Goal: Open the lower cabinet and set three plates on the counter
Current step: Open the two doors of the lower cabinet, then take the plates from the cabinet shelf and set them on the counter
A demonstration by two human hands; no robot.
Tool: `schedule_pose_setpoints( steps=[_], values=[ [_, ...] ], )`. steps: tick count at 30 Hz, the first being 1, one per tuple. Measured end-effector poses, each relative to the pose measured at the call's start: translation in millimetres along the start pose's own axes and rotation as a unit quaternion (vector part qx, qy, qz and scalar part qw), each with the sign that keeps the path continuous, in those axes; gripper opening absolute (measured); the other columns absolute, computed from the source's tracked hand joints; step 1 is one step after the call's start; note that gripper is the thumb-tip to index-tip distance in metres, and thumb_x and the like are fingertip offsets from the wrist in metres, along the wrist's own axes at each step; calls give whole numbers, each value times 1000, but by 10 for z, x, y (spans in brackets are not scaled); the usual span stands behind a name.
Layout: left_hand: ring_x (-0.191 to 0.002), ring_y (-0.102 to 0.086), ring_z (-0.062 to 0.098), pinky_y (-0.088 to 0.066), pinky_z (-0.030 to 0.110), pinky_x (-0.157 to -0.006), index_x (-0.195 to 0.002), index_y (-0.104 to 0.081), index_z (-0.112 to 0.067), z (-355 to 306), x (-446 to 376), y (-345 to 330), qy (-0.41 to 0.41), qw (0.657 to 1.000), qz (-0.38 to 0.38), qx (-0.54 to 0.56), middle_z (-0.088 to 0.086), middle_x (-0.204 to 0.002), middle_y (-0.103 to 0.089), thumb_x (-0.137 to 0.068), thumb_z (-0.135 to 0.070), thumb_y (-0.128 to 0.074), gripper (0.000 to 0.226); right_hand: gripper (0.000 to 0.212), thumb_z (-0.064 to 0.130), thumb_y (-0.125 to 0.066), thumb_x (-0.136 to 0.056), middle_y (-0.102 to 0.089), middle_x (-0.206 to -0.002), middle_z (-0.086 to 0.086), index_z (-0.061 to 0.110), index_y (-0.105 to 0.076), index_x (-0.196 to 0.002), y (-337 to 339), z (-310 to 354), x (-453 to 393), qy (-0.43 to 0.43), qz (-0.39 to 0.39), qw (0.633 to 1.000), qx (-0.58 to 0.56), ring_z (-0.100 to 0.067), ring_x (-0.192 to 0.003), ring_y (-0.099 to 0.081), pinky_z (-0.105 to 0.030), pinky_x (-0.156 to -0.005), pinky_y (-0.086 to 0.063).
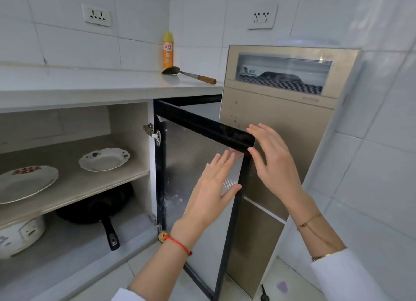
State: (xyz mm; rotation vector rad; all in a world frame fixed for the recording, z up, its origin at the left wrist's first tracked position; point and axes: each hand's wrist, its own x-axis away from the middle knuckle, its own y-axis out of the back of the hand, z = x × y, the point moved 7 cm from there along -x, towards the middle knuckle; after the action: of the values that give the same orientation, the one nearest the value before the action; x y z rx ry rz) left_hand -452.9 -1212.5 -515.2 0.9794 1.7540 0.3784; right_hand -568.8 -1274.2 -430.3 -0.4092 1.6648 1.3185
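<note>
The black-framed cabinet door with a frosted silver panel (202, 165) stands swung wide open on its hinges, its free edge close to the tall gold-coloured appliance (281, 120) to the right. The left hand (213, 188) lies flat against the inner face of the door panel, its grip spread with fingers straight and nothing held. The right hand (272, 159) cups the door's top outer corner, its grip loosely spread too, thumb at the frame's edge and fingers over the far side (whether they press the frame cannot be told).

Inside the lower cabinet, two plates sit apart on the pale middle shelf (101, 183): a white scalloped plate with blue flowers (104, 159) further back, and a larger white plate with a red pattern (27, 183) near the front left. Below the shelf rest a black frying pan with a black handle (96, 208) and a white rice cooker (20, 235).

On the white desk (90, 82) above, no plates stand; a metal spatula with a wooden handle (186, 74) lies beside an orange and yellow spray can (168, 51) in the corner.
</note>
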Motion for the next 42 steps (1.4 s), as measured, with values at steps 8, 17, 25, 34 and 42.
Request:
schedule_pose_setpoints(
  steps=[8,17,25,34,42],
  values=[
    [-149,13,19,-2,49,-118,-151,7,-40,84,-229,-343,51,995,83,17,-22,-154,23,-97,-45,-46,76,40,16,-56,-95,-55,-138,-4,9,-52,-134,3,-193,-96,18,29,995,91,-18,-136,-42,-38,-114,-35],
    [-150,6,16,-9,48,-121,-152,-1,-40,159,-148,-180,49,996,68,13,-19,-160,8,-98,-42,-47,71,43,15,-51,-95,-51,-142,-5,10,-48,-138,3,44,-120,54,64,989,119,-20,-138,-40,-41,-115,-33],
    [-150,-12,15,-20,44,-121,-153,-20,-29,302,87,686,70,997,-34,23,-7,-162,-16,-98,-32,-52,64,41,18,-47,-98,-53,-140,-5,9,-47,-138,-32,524,-289,86,37,993,73,-19,-135,-43,-34,-116,-30],
    [-147,-24,10,-23,29,-118,-150,-30,-28,908,951,2045,170,972,-145,-66,-6,-159,-26,-97,-29,-54,58,41,22,-44,-100,-52,-138,-6,7,-45,-138,-522,1640,-528,110,69,987,-91,-19,-130,-45,-34,-111,-35],
    [-141,-37,14,-32,33,-115,-147,-37,-22,1435,2053,3206,299,907,-243,-169,-3,-151,-42,-96,-25,-56,55,42,24,-42,-101,-50,-140,-2,11,-42,-140,-1313,2819,-637,152,117,954,-230,-16,-132,-42,-33,-109,-36]
  ],
)
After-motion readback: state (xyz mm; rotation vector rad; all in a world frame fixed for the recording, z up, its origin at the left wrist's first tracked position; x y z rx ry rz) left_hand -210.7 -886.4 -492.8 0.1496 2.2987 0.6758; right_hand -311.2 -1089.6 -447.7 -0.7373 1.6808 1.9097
